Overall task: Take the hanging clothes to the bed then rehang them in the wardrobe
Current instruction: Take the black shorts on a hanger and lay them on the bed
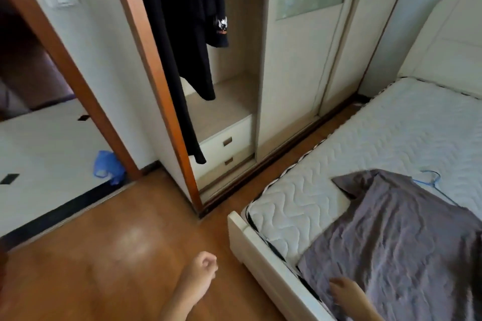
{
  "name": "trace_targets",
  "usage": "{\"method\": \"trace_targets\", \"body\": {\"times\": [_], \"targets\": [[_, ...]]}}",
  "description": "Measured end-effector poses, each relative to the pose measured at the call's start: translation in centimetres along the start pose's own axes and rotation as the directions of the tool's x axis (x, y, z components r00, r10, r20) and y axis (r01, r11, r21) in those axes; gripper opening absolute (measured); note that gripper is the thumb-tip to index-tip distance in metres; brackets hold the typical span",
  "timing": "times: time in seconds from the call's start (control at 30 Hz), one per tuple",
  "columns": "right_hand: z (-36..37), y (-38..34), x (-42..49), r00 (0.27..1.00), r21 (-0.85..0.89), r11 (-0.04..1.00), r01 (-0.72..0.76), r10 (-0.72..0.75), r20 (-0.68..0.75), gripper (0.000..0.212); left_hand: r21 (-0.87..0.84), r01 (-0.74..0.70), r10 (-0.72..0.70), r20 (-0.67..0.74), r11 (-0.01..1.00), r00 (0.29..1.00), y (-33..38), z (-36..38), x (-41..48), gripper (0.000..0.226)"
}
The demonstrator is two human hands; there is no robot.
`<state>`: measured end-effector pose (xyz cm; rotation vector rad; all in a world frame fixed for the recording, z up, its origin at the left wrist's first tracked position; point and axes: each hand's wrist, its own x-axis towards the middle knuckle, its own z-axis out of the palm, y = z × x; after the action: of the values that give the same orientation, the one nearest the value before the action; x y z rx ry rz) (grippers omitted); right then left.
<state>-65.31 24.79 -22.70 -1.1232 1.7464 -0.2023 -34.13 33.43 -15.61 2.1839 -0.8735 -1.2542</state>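
- Head view, quick one: where's the clothing?
- Split. One grey garment [391,242] lies flat on the mattress [391,125], its low end right at the bed frame [260,250] side. The black clothes [182,34] hang in the open wardrobe [247,21], left bay.
- Hands?
- L hand [203,267] hovers over the floor [104,255], fingers loosely curled, nothing in it. R hand [344,292] rests on the near corner of the grey garment, fingers laid fairly straight on the cloth. No pinch that I can see.
- What could go wrong?
- Few things, imo. The grey piece sits close to the mattress edge, so a drag w/ the R hand could slide it off to the floor. The blue hanger [433,177] pokes out at the collar end, so if it's lifted by the hem, the hanger prob drops out. The black items are long, the lowest reaching down past the drawers [227,142]. Carried low, they could trail on the floor or catch the frame post [156,73].
- Counts?
- Grey garments: 1. Blue hangers seen: 1. Black items: looks like 2, one long, one w/ a small print, but the folds overlap so can't be sure. Drawers: 2. Sliding doors [294,81], closed: 2. Blue bag [108,168] by the doorway: 1.
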Motion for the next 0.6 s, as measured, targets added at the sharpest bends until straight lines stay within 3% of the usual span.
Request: {"method": "trace_targets", "body": {"times": [0.2, 0.33, 0.43, 0.6], "targets": [[11.5, -15.8, 2.2, 0.992, 0.015, 0.993, 0.114, -0.115, 0.055, 0.015, -0.045, -0.039, 0.033, -0.132, 0.998, 0.991, 0.3, -14.2, 6.8, 0.021], [17.3, -25.2, 2.6, 0.962, -0.030, 0.963, 0.269, -0.266, 0.066, 0.018, -0.036, -0.078, 0.070, -0.180, 0.996, 0.981, 1.3, -20.7, 11.7, 0.018], [17.9, -30.7, 4.2, 0.933, 0.001, 0.935, 0.356, -0.355, 0.050, 0.029, -0.024, -0.136, 0.130, -0.170, 0.990, 0.977, 4.6, -22.6, 15.3, 0.009], [13.0, -40.9, 8.4, 0.874, 0.050, 0.872, 0.487, -0.486, -0.027, 0.027, 0.025, -0.427, 0.427, -0.113, 0.904, 0.897, 16.3, -23.9, 19.6, 0.010]]}}
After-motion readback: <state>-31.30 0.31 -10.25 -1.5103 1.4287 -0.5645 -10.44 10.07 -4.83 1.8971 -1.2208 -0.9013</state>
